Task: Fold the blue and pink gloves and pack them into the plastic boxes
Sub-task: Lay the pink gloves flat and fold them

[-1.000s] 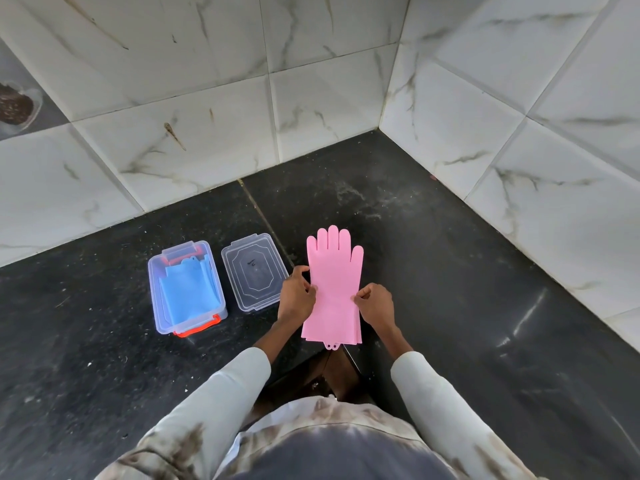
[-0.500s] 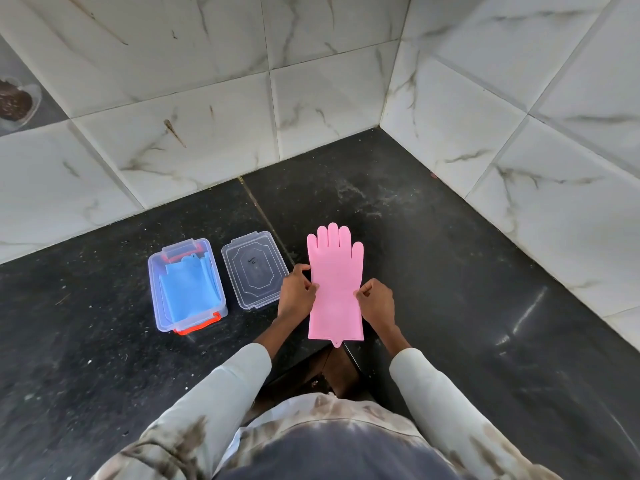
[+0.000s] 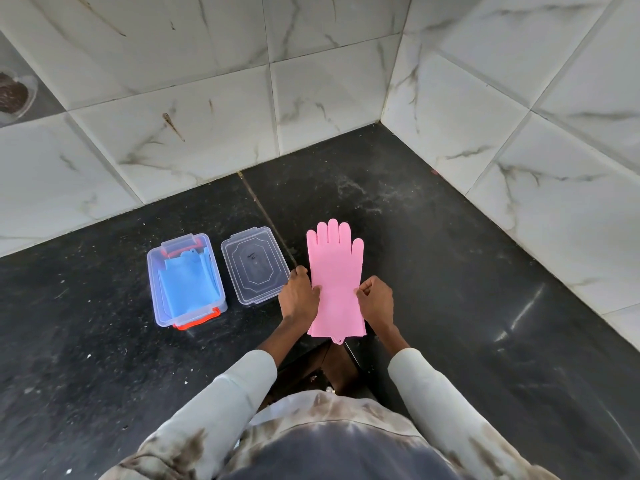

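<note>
The pink glove [image 3: 335, 282] lies flat on the dark surface [image 3: 450, 289], fingers pointing to the far side and cuff toward the person, just right of a clear lid [image 3: 254, 265]. It looks like thin rubbery or silicone sheet: light, limp and likely a little grippy against stone, so it should bend where pressed but may spring back open unless the crease is held down. The left hand [image 3: 298, 294] pinches its left edge about midway along, thumb over the top; the right hand [image 3: 375, 299] pinches the right edge opposite, fingers curled. Those side edges seem the sensible hold for keeping the layers lined up, and the fingertip end or cuff could be lifted over for the fold. Farther left, the blue glove [image 3: 188, 285] already sits folded inside the open plastic box [image 3: 154, 289] with orange clasps.
</note>
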